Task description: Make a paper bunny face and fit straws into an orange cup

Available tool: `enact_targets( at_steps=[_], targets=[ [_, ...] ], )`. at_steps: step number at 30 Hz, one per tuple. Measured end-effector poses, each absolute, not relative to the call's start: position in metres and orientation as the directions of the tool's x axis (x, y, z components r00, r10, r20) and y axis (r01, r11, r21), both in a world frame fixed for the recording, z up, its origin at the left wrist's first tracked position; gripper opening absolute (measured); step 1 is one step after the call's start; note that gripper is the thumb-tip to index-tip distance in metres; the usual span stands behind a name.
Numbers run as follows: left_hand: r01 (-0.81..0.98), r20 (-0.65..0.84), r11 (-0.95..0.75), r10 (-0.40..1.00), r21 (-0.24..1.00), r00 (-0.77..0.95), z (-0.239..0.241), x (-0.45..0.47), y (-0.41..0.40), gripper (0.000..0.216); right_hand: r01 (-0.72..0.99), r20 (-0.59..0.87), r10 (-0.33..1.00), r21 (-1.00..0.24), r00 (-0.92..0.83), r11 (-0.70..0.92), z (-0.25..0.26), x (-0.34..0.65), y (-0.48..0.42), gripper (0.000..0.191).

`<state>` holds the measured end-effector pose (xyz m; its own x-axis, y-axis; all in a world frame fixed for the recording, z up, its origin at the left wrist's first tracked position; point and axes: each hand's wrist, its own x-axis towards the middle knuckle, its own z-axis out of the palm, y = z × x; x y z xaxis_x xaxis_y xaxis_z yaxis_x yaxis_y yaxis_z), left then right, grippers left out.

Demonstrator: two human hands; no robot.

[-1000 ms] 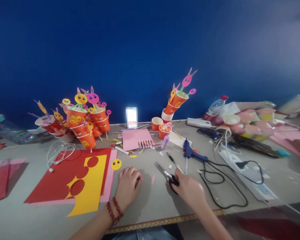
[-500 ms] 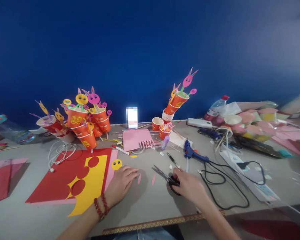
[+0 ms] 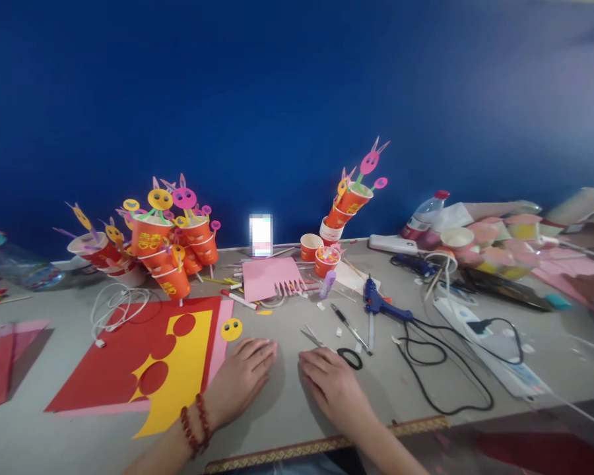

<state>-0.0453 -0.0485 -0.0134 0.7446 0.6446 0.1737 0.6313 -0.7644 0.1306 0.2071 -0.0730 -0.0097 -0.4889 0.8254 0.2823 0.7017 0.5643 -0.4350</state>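
My left hand rests palm down on the grey table, fingers extended to the right, beside a yellow paper disc with two eyes. Across a small gap, my right hand lies palm down with its fingers reaching left and its tips on the table. Two small pink paper slips seen earlier are now covered by the hands; whether fingertips touch them cannot be made out. The scissors lie just beyond my right hand, black handles toward me. A pen is behind them.
Red sheets and a cut yellow sheet lie at left. Decorated paper cups stand behind. A blue glue gun with its cord, a white power strip and a bottle are at right. Pink paper lies centre back.
My right hand has let go of the scissors, which now lie on the table, and moved left toward my left hand. The left hand has shifted slightly toward me.
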Motion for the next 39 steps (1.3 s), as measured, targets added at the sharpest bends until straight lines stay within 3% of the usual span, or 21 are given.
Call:
enact_targets(
  at_steps=[10,24,31,35,39],
  targets=[
    [0.666,0.176,-0.717,0.697,0.204,0.696,-0.017,-0.047,-0.06,0.048,0.535,0.224,0.649,-0.407,-0.727,0.74,-0.011,0.207,-0.042,0.038],
    [0.684,0.152,-0.698,0.715,0.211,0.682,-0.017,-0.043,-0.062,0.051,0.486,0.273,0.622,-0.43,-0.733,0.761,-0.011,0.207,-0.033,0.036],
    [0.688,0.245,-0.677,0.736,0.261,0.631,-0.004,-0.057,-0.053,0.044,0.507,0.301,0.675,-0.476,-0.673,0.718,-0.001,0.209,-0.028,0.031],
    [0.787,0.397,-0.558,0.806,0.264,0.439,0.011,-0.086,-0.013,0.032,0.568,0.299,0.744,-0.497,-0.598,0.656,-0.003,0.21,-0.025,0.028],
    [0.838,0.428,-0.483,0.833,0.255,0.35,0.016,-0.107,0.04,0.024,0.606,0.276,0.779,-0.503,-0.563,0.616,-0.002,0.209,-0.024,0.025]
  ],
)
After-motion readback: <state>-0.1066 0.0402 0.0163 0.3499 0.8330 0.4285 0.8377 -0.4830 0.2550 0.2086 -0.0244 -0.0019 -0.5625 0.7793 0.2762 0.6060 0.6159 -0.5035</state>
